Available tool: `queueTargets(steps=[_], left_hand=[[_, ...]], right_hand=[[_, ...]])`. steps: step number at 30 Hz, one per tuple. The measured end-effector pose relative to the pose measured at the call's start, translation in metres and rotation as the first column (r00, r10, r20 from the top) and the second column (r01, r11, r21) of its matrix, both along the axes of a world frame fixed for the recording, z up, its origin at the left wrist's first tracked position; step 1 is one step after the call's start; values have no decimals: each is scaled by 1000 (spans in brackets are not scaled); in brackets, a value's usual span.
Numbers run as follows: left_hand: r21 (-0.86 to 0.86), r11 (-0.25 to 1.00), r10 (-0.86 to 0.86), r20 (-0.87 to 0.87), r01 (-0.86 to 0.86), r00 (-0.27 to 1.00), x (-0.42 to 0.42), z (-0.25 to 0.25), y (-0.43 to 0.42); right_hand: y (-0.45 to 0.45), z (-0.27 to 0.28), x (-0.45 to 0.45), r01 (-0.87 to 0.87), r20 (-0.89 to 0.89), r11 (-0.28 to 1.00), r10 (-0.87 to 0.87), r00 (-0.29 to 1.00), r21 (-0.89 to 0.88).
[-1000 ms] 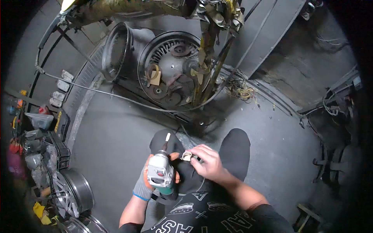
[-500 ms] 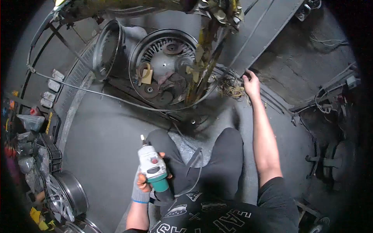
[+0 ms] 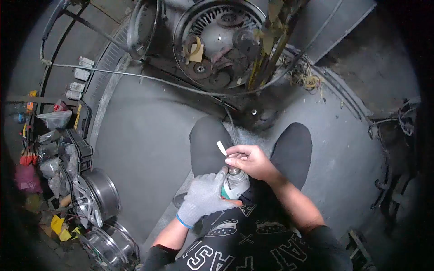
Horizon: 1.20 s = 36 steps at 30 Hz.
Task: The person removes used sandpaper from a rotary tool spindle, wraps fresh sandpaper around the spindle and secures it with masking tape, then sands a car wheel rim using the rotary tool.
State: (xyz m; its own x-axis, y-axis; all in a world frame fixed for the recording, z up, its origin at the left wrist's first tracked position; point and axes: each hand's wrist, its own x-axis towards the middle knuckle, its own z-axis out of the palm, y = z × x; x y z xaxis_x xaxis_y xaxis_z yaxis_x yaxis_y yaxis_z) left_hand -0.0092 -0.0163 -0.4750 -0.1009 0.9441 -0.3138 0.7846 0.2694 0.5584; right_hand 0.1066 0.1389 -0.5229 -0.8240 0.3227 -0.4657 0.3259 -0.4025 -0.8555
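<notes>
My left hand, in a grey glove with a blue cuff edge, is wrapped round the white and green power tool above my lap. My bare right hand is at the tool's front end, its thumb and fingers pinched together around the shaft area. A small white cylindrical tip sticks out just past my right fingertips, pointing up and to the left. The fingers hide most of the shaft behind the tip.
Ahead, a wheel rim holds discs and a tape roll. A cable crosses in front of it. More rims stand at left near bags, a black crate and yellow scraps. White blocks lie at upper left.
My right hand has come back from the wire scraps at the upper right to the tool's front end. My left hand has turned over, with its gloved back now showing, and the tool has turned.
</notes>
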Motion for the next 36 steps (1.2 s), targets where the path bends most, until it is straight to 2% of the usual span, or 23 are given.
queueTargets(steps=[2, 4, 6, 7, 8, 9, 10, 12, 14, 17, 18, 19, 20, 23, 24, 26, 28, 29, 30, 32, 33, 34, 36], left_hand=[[-23, 999, -37, -40, 36, 999, 9, -8, -9], [-77, 997, -11, -53, 7, 999, 12, -11, -16], [117, 993, 25, -91, -14, 996, 7, -11, -23], [113, 989, 95, 11, -96, 995, 3, -7, -21], [225, 946, 207, 130, -232, 970, 0, -17, -25], [91, 895, 393, 300, -436, 869, -3, -15, -25], [-74, 800, 563, 433, -595, 704, -4, -10, -22], [-153, 699, 616, 627, -699, 478, -9, 0, -8], [-41, 742, 515, 674, -670, 530, -17, -16, -2], [-55, 824, 459, 647, -564, 609, -26, -6, 8], [-183, 808, 538, 617, -561, 574, -25, 0, 11], [-305, 777, 610, 577, -550, 542, -25, 3, 13], [-306, 778, 610, 577, -549, 543, -24, 0, 13], [-255, 787, 578, 625, -562, 525, -21, -17, 14], [-165, 800, 519, 674, -577, 526, -20, -21, 15], [-74, 805, 453, 718, -589, 529, -22, -22, 16], [-327, 768, 584, 711, -551, 393, -28, -8, 18], [-330, 767, 586, 710, -550, 391, -28, -13, 17], [-288, 774, 565, 717, -564, 409, -30, -22, 15], [-244, 780, 543, 721, -576, 430, -30, -33, 11], [-254, 761, 549, 743, -597, 383, -30, -36, 11], [-266, 743, 551, 763, -615, 336, -30, -37, 13], [-256, 740, 547, 767, -622, 335, -29, -32, 16]], right_hand=[[-9, -9, 5, 21, 12, 1000, -21, 1000, 1], [-13, -14, 11, -98, -75, 989, 90, 993, -109], [-17, -18, 11, -127, -49, 990, 124, 991, -66], [-17, -14, 10, -76, -27, 997, 76, 997, -5], [-19, -12, 8, -25, -8, 998, 26, 1000, 59], [-19, -13, 8, -27, -16, 993, 29, 999, 113], [-19, -13, 9, -25, -15, 994, 26, 1000, 104], [-20, -12, 10, -57, -54, 993, 63, 997, 108], [-25, -8, 8, -38, -49, 993, 44, 998, 111], [-30, -3, 4, 28, -72, 933, -2, 997, 360], [-32, -4, 5, 26, -71, 934, -1, 997, 356], [-33, -5, 6, 32, -71, 894, 0, 997, 447], [-33, -6, 6, 38, -70, 844, -1, 998, 535], [-36, -4, 9, 83, -79, 837, -48, 996, 541], [-38, -5, 10, 84, -76, 835, -51, 996, 543], [-41, -10, 11, 176, -205, 742, -53, 977, 647], [-39, -14, 11, 164, -207, 739, -35, 978, 653], [-38, -16, 11, 152, -212, 737, -13, 977, 659], [-36, -18, 11, 150, -210, 739, -11, 978, 657], [-30, -24, 10, 81, -182, 845, 19, 983, 528], [-23, -18, 10, -35, -76, 907, 73, 994, 421], [-22, -22, 9, -28, -78, 907, 67, 995, 421], [-23, -34, 10, -91, -60, 996, 92, 994, 19]])
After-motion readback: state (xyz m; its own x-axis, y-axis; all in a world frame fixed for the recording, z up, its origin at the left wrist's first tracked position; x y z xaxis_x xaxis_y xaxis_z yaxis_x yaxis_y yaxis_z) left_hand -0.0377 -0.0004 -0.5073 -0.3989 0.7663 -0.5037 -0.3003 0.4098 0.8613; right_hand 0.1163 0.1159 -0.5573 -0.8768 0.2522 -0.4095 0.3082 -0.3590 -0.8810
